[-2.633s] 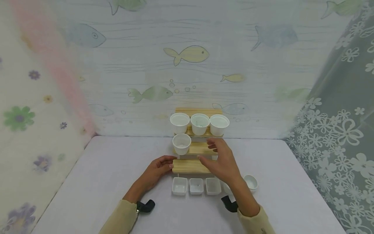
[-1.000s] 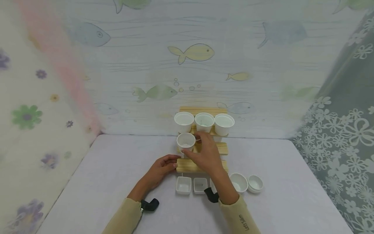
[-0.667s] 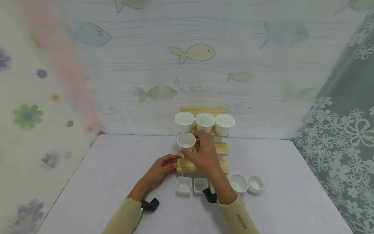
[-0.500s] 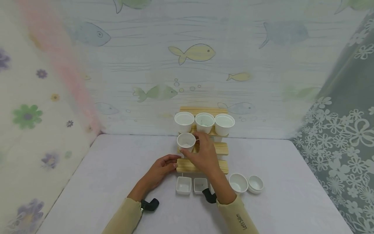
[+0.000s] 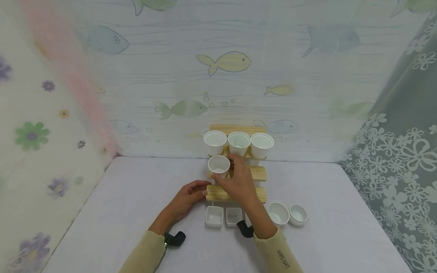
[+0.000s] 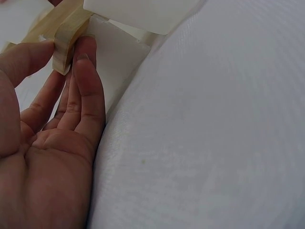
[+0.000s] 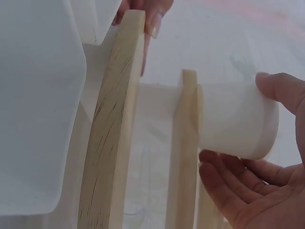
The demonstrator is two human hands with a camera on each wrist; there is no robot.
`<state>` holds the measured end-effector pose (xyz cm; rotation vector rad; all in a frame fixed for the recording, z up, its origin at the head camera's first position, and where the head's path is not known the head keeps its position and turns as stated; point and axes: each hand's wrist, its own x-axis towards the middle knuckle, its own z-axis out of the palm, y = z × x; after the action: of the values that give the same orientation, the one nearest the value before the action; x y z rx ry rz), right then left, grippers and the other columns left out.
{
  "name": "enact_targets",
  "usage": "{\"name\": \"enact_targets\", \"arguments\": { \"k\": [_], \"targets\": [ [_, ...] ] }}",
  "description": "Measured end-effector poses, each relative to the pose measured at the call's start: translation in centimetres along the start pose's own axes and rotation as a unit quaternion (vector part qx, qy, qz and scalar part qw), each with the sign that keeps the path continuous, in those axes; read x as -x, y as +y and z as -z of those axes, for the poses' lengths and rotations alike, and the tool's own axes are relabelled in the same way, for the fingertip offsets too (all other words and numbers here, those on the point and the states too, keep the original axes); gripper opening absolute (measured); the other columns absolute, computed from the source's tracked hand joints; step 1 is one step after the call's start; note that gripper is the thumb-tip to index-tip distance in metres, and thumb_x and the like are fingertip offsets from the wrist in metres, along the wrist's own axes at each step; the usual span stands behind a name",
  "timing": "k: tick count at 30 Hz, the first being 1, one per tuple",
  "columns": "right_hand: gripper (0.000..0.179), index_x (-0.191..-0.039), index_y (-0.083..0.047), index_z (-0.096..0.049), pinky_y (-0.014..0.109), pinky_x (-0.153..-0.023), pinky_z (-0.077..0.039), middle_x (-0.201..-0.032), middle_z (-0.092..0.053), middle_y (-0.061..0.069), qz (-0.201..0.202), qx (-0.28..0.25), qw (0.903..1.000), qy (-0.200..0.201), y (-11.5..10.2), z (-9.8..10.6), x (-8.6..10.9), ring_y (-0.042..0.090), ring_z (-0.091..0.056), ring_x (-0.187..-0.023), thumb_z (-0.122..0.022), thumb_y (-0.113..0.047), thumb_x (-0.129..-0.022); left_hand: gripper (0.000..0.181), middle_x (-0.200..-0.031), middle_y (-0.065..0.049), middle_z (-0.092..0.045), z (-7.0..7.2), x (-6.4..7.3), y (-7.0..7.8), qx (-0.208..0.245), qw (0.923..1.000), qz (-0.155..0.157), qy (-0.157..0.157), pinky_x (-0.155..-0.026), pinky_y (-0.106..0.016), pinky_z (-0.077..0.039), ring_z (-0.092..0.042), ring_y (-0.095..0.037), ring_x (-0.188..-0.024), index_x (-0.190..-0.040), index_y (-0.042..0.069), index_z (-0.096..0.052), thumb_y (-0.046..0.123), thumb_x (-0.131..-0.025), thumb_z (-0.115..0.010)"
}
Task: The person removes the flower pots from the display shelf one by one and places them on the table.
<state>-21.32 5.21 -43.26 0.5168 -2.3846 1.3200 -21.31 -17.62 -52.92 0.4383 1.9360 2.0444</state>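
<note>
A white cup stands on the left part of the middle board of a stepped wooden rack. My right hand holds it from the right, thumb at the near side. In the right wrist view the thumb lies by the rim of the cup and the fingers curve along its side. My left hand grips the left end of the rack's lowest board. The left wrist view shows this board pinched between thumb and fingers.
Three white cups line the top board behind. In front of the rack stand white square dishes, one partly hidden by my right arm. A round white bowl and stacked smaller bowls sit right of them. A patterned wall backs the table.
My right hand has come left from the rack's right side onto the cup and holds it. Lately the cup has shifted very slightly right. My left hand stays on the board.
</note>
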Motion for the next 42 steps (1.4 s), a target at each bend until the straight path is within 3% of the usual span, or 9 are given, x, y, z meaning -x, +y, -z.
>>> {"name": "enact_targets", "arguments": {
  "k": [7,19,42],
  "targets": [
    [0.072,-0.138,-0.002,-0.056,0.044,-0.096,-0.057,-0.127,-0.063,0.014,0.006,-0.005,0.9999,-0.009,-0.1,0.7,0.7,0.029,-0.065,-0.112,-0.096,-0.019,-0.080,0.047,-0.137,-0.018,-0.063,-0.3,0.2,-0.2,0.003,1.0000,-0.003,0.000,-0.098,-0.030,-0.057,-0.066,-0.017,-0.119,-0.148,-0.005,-0.052,0.012,-0.106,-0.066],
    [0.068,-0.134,-0.005,-0.058,0.040,-0.092,-0.060,-0.124,-0.063,0.008,0.055,-0.020,0.9982,-0.013,-0.9,1.8,2.1,0.022,-0.066,-0.111,-0.095,-0.017,-0.079,0.047,-0.131,-0.012,-0.063,-0.8,0.8,-0.4,-0.005,0.9999,0.005,0.013,-0.097,-0.029,-0.056,-0.064,-0.016,-0.115,-0.146,-0.003,-0.054,0.014,-0.105,-0.068],
    [0.070,-0.136,-0.004,-0.058,0.041,-0.096,-0.059,-0.126,-0.066,0.009,0.020,-0.026,0.9986,-0.042,-1.7,4.1,5.0,0.025,-0.067,-0.113,-0.095,-0.023,-0.081,0.046,-0.138,-0.016,-0.064,-2.0,2.2,-0.4,0.010,0.9996,0.012,0.024,-0.098,-0.030,-0.057,-0.066,-0.021,-0.122,-0.147,-0.001,-0.055,0.015,-0.106,-0.068]
  ]
}}
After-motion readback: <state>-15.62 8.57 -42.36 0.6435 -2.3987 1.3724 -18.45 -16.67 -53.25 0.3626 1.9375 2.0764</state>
